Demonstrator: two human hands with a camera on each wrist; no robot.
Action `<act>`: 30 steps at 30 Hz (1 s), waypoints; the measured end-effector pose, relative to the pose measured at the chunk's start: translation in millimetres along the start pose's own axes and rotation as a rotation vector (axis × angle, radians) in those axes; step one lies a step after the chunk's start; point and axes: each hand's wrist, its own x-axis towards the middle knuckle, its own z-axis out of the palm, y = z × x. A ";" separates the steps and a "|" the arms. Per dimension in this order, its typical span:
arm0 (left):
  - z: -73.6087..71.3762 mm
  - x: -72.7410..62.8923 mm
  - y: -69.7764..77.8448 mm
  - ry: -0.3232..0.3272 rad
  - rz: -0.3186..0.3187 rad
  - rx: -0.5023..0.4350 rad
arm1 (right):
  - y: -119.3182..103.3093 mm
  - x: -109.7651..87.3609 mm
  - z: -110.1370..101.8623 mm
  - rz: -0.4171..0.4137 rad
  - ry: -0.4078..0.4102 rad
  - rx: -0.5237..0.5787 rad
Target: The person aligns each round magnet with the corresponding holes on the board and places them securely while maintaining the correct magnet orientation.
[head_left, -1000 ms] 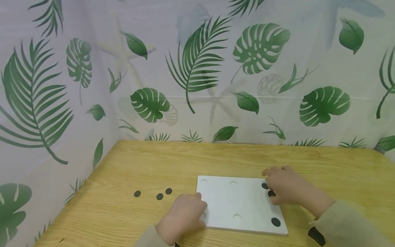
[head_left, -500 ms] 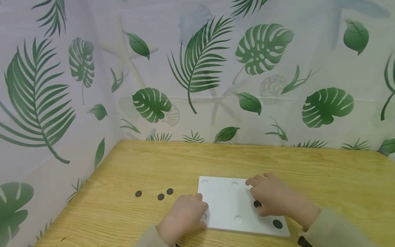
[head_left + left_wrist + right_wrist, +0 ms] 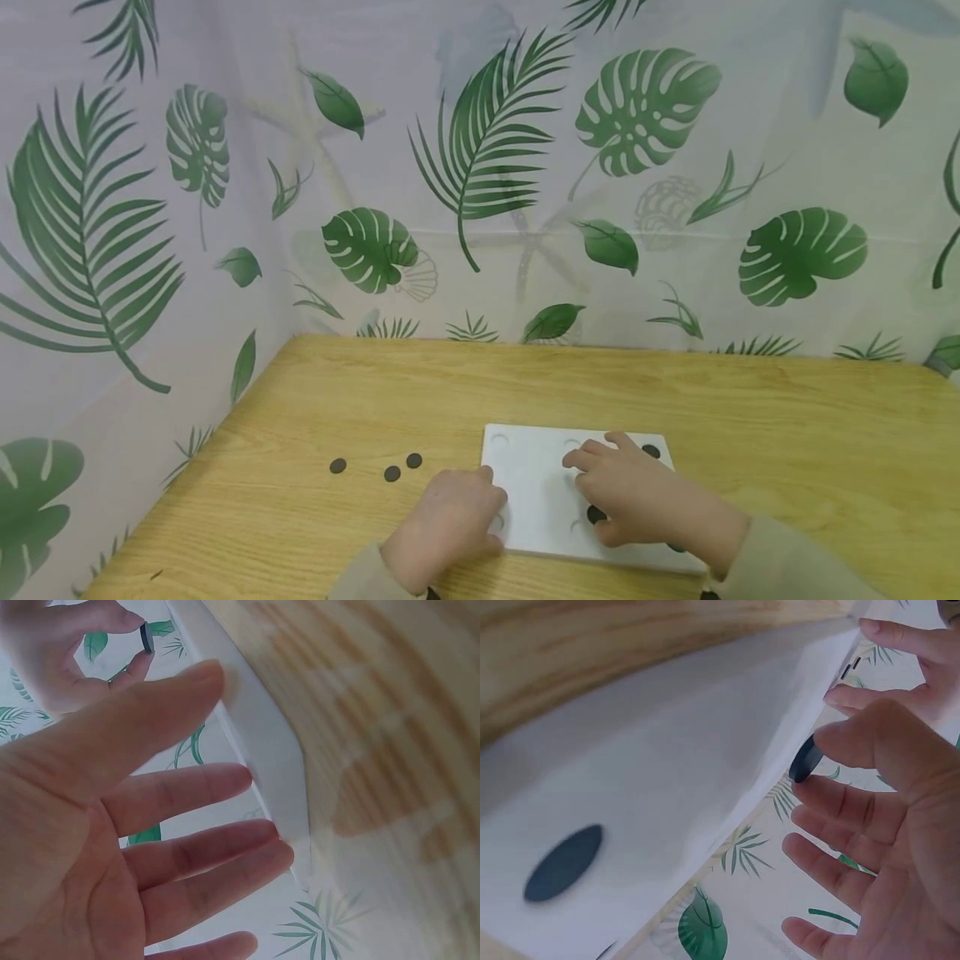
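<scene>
A white board (image 3: 534, 483) with shallow round recesses lies on the wooden table. My left hand (image 3: 453, 521) rests at its left edge; in the left wrist view the thumb and fingertips touch the board with fingers extended. Over the board's right half, my right hand (image 3: 637, 496) pinches a black disc (image 3: 596, 514) between thumb and index finger, its other fingers loosely spread. The right wrist view shows that disc (image 3: 806, 759) tilted on edge, apart from the board. One disc (image 3: 651, 451) sits at the far right corner; another (image 3: 677, 547), mostly behind my right hand, sits at the near right corner.
Left of the board, three loose black discs (image 3: 392, 473) lie on the table (image 3: 300, 533). Bare recesses show at the board's far left (image 3: 500, 439) and near its middle. A leaf-patterned cloth (image 3: 480, 283) closes off the back and left side.
My right hand has moved left from the board's right edge, carrying a pinched disc towards the near middle recess. The left hand has stayed at the left edge.
</scene>
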 end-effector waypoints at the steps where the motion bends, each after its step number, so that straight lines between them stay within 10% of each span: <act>1: 0.1 0.1 -0.3 0.004 0.001 0.000 | -0.7 0.3 0.5 -0.007 0.012 -0.002; 30: -0.8 -1.1 -1.1 0.015 0.011 0.023 | -12.0 8.9 7.0 -0.013 -0.025 -0.048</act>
